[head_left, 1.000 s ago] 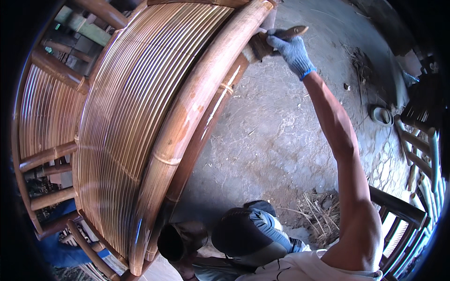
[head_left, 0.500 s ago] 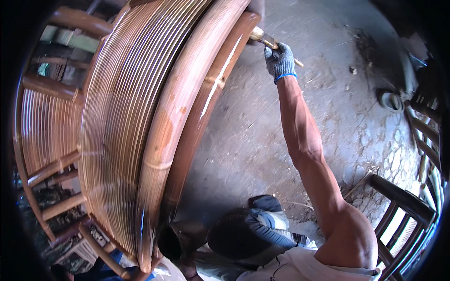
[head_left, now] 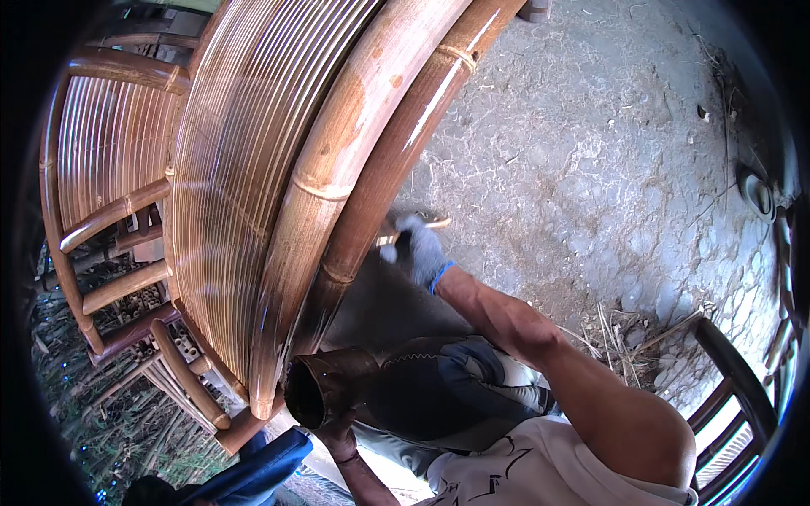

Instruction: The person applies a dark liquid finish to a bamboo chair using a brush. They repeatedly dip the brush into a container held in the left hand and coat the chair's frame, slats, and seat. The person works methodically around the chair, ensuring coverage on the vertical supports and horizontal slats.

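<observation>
My right hand (head_left: 419, 250), in a blue-grey glove, is closed on a brush (head_left: 403, 228) with a wooden handle, blurred, pressed against the lower bamboo rail (head_left: 396, 160) of a large glossy bamboo seat. Above that rail runs a thick bamboo pole (head_left: 337, 169), and beyond it the seat's slatted surface (head_left: 245, 152). My left hand (head_left: 341, 438) grips from below a dark brown open-topped can (head_left: 325, 388), held close to the near end of the thick pole. My knee in dark trousers (head_left: 439, 388) lies between the two hands.
Cracked concrete floor (head_left: 591, 152) spreads to the right, with dry straw (head_left: 629, 333) near my arm. A dark wooden chair (head_left: 734, 388) stands at the lower right, a small round object (head_left: 756, 194) at the far right. Another bamboo chair frame (head_left: 101, 219) is at the left.
My right hand with the brush has travelled from the far end of the lower rail down along it toward me. The view has tilted down, bringing the can closer.
</observation>
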The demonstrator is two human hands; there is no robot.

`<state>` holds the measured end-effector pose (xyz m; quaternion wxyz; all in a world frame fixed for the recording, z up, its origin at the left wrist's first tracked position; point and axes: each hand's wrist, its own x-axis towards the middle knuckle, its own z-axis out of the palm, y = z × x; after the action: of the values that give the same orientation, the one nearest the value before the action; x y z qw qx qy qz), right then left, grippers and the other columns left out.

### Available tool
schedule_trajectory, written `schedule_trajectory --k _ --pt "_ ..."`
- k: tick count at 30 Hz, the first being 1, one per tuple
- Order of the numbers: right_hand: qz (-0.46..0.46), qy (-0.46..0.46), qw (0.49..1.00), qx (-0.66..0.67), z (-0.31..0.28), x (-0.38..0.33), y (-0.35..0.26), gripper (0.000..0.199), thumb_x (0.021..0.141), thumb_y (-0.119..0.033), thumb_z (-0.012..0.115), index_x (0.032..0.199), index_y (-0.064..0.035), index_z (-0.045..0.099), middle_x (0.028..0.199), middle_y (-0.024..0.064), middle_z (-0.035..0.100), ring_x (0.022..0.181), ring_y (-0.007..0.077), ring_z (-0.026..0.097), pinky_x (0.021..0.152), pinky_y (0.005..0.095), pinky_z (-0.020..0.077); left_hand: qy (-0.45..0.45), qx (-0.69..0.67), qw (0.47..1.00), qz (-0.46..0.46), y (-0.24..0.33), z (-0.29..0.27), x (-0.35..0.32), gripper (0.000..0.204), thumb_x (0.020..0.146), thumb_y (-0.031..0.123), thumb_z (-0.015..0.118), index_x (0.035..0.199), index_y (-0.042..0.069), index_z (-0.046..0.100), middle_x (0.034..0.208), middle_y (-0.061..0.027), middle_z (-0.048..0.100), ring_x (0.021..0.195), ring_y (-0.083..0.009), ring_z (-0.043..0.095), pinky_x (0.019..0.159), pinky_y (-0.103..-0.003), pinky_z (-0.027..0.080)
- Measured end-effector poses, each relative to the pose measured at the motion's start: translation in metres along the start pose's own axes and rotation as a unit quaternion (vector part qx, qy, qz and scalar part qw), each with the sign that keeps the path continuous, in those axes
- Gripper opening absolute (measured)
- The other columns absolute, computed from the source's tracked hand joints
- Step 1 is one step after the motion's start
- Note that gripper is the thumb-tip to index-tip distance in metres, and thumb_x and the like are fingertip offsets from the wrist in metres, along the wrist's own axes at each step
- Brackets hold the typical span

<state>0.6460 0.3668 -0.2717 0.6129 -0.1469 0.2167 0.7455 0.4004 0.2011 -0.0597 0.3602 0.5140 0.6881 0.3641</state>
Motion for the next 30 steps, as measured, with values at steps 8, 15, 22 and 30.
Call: schedule_trajectory --k 8,15,22,30 --pt "0.073 0.061 0.989 -0.111 0.006 -0.042 0.043 0.013 0.085 -0.017 0.065 0.096 -0.0107 0.061 0.083 0.0051 0.064 0.065 0.0201 0.063 0.055 0.0365 0.0559 -0.008 -0.064 0.998 -0.026 -0.002 -0.011 -0.014 0.098 0.061 0.014 0.088 0.146 0.005 0.041 0.137 -0.0106 0.054 0.121 -0.0241 0.055 0.106 -0.044 0.045" --pt "-0.198 0.08 0.977 -0.029 0.068 -0.015 -0.16 0.019 0.089 -0.022 0.055 0.099 -0.0064 0.053 0.089 0.0115 0.06 0.067 0.0247 0.063 0.055 0.0371 0.0583 -0.026 -0.02 0.999 -0.03 -0.005 0.012 0.004 0.098 0.062 0.014 0.088 0.146 0.005 0.041 0.138 -0.0107 0.053 0.121 -0.0241 0.055 0.107 -0.044 0.045" --pt "-0.457 0.108 0.879 -0.081 0.145 -0.01 -0.387 0.02 0.09 -0.02 0.057 0.091 -0.0011 0.052 0.089 0.0131 0.058 0.077 0.0233 0.061 0.063 0.0383 0.0591 -0.043 0.091 0.995 0.004 0.013 0.052 0.035 0.098 0.061 0.014 0.089 0.146 0.005 0.041 0.138 -0.011 0.053 0.121 -0.0244 0.054 0.107 -0.044 0.045" --pt "-0.704 0.001 0.682 -0.199 0.223 -0.05 -0.462 0.018 0.09 -0.006 0.06 0.106 0.0027 0.06 0.1 0.0189 0.066 0.085 0.0323 0.071 0.071 0.0469 0.0651 -0.048 0.139 0.989 0.014 0.011 0.074 0.046 0.098 0.061 0.015 0.089 0.146 0.005 0.041 0.138 -0.0113 0.053 0.122 -0.0248 0.054 0.107 -0.044 0.044"
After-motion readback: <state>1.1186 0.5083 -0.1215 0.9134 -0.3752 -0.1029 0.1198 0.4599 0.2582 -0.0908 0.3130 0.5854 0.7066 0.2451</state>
